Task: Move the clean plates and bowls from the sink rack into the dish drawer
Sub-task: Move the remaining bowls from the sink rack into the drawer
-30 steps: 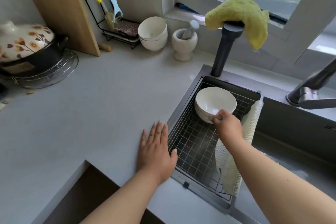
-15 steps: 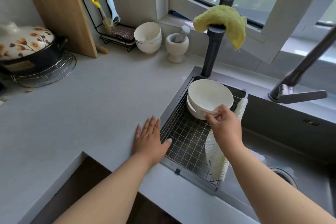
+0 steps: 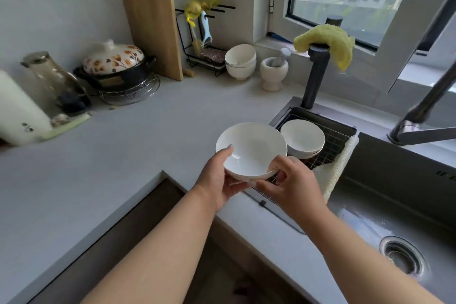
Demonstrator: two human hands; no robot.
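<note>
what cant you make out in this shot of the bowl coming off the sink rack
- Dish drawer: not seen in the head view; the dark gap below the counter edge is hidden by both arms.
- How many bowls remain in the sink rack: the stack is partly behind the held bowl.
- Right hand fingers under the bowl: hidden.

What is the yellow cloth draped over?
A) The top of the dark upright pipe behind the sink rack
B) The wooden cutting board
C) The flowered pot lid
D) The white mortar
A: the yellow cloth hangs over the cap of the dark upright pipe that stands just behind the sink rack.
</note>
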